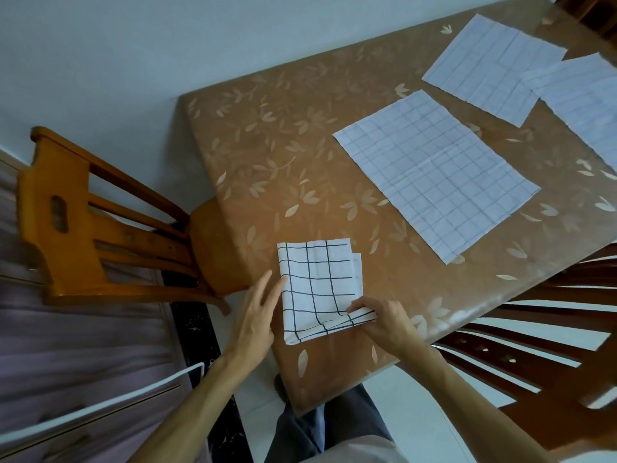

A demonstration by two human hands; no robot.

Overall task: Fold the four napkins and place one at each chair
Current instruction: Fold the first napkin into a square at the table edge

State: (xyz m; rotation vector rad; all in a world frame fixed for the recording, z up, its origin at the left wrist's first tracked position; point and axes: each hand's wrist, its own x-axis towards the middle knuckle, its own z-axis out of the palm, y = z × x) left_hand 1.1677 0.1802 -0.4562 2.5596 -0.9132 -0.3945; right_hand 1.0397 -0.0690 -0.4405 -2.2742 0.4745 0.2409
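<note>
1. The folded napkin (317,289) lay at the near left corner of the table (267,145), just beside the left chair (66,212). Its bold-grid side faced up, and a lower layer showed along its right edge.
2. The right hand (384,324) pinched a doubled flap at the napkin's near right corner, lifting it slightly off the table. This was probably to square the layers or start another fold.
3. The left hand (257,315) held nothing. Its fingers were straight, with the tips touching the napkin's left edge, likely to steady the cloth against the other hand's pull.
4. Three napkins lay unfolded with their pale sides up. The middle napkin (434,172) was at the table's centre, and the far napkin (490,68) and the right napkin (584,101) met at a corner near the far right.
5. They seemed to be spread flat so that each could be folded in turn. By my reading, the first fold was under way and no napkin was finally set at a place.
6. The table wore a glossy brown cover printed with pale leaves, which draped over the edges. It looked smooth enough for cloth to slide on.
7. A pale wall stood beyond the table. The left chair was orange wood, pushed in at the table's left side. The darker, slatted right chair (534,329) stood at the near right.
8. Pale floor tiles showed below, with mauve bedding (83,345) and a white rail (133,392) at the near left.
</note>
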